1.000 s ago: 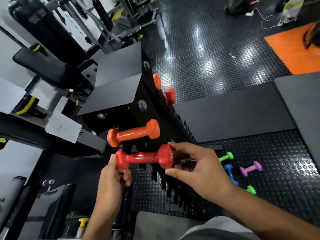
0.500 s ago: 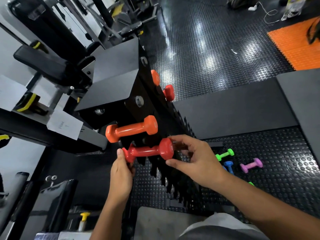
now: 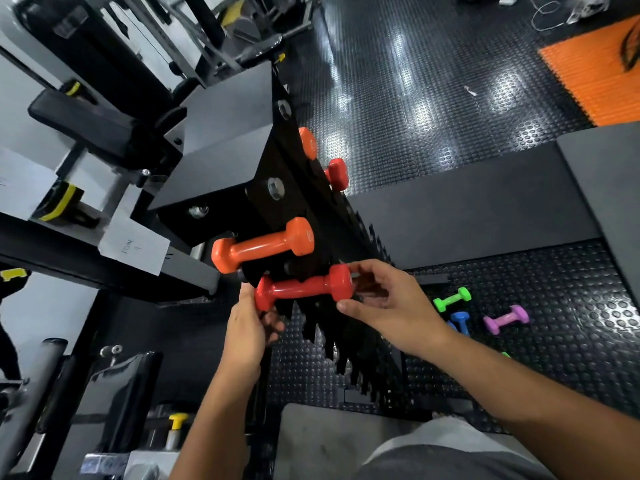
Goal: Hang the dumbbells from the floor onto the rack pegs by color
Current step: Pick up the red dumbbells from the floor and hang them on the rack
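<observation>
Left hand (image 3: 247, 327) curled up around the left head of the red dumbbell (image 3: 304, 288), thumb and fingers pinching that end from below. Right hand (image 3: 384, 306) cupped around the right head, index finger over the top, thumb just under it, fingers bent round that end. Held between the two, then, with the long axis running left to right, almost level, right head slightly higher. Lying straight across the face of the black rack (image 3: 311, 216), handle pressed close against the row of pegs; whether already seated in a slot or only resting against the peg tips cannot be told. Directly above, parallel and just apart, an orange dumbbell (image 3: 263, 244) already hung. Further up the rack, on the far side, another orange head (image 3: 308, 143) and another red head (image 3: 337, 173). Judged next: a short push of the handle inward and down between pegs, axis kept level, both hands equally near. Out on the floor (image 3: 433, 98), well apart to the right: green dumbbell (image 3: 452, 298), blue dumbbell (image 3: 460, 320), purple dumbbell (image 3: 506, 318), not yet hung.
</observation>
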A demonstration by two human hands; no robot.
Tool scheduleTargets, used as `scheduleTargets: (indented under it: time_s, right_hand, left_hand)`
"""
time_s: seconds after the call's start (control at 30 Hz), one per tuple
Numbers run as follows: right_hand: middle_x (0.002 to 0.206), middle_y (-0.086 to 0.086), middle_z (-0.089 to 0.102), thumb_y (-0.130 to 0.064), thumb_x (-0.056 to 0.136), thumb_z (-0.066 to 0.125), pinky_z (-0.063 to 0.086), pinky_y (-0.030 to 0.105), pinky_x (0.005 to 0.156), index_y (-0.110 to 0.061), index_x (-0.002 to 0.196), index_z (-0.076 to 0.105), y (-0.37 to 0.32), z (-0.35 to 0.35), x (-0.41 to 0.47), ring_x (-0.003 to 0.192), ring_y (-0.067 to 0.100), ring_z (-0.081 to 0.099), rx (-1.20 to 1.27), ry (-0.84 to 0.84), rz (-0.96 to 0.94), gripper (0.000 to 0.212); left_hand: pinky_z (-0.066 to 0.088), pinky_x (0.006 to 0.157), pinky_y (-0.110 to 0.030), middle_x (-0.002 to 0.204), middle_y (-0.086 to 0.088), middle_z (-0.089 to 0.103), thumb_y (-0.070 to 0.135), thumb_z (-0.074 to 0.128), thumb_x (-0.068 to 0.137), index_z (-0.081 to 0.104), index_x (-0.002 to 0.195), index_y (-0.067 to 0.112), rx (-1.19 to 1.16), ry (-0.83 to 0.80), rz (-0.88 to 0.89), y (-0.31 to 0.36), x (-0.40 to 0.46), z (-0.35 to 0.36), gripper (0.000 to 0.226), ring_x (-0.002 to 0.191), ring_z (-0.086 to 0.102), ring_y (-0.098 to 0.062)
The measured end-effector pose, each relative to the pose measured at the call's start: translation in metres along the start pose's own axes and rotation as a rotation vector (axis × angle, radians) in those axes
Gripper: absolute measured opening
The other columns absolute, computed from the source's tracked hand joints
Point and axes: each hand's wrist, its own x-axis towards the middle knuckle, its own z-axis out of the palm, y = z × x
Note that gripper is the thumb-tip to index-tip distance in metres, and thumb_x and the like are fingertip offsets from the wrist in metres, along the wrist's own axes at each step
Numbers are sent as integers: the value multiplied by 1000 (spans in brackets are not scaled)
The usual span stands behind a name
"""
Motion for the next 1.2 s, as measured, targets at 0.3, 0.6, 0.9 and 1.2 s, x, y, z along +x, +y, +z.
scheduleTargets:
  time_s: [0.3, 0.6, 0.9, 1.2]
  right_hand:
    - [110, -10, 75, -29, 82, 84, 56, 32, 97, -30, 121, 66, 0, 6, -2, 106, 4, 69, -7, 14, -11, 43]
    - [105, -6, 77, -40, 81, 82, 53, 24, 79, -32, 142, 52, -6, 8, -10, 86, 1, 72, -75, 16, 47, 68]
    - [98, 6, 78, -34, 84, 80, 49, 50, 105, -29, 137, 48, 35, 3, -87, 92, 11, 72, -207, 47, 186, 62]
    - [90, 8, 66, -10, 93, 71, 49, 22, 64, -16, 131, 57, 110, -102, -190, 78, 24, 64, -203, 217, 533, 41]
  left_hand:
    - [51, 70, -38, 53, 3, 50, 68, 34, 98, 65, 78, 23, -84, -48, -80, 1, -1, -5, 58, 60, 61, -20]
    - [41, 67, -35, 71, -1, 61, 73, 28, 96, 65, 90, 19, -192, -217, -56, -21, -2, -20, 65, 66, 57, -19]
    - [39, 62, -31, 71, 2, 62, 63, 28, 101, 60, 100, 16, -242, -328, -226, -115, -43, -17, 57, 67, 58, -19]
    - [37, 53, -23, 64, -2, 64, 53, 32, 104, 62, 91, 16, -269, -426, -493, -183, -106, 49, 49, 49, 60, -15]
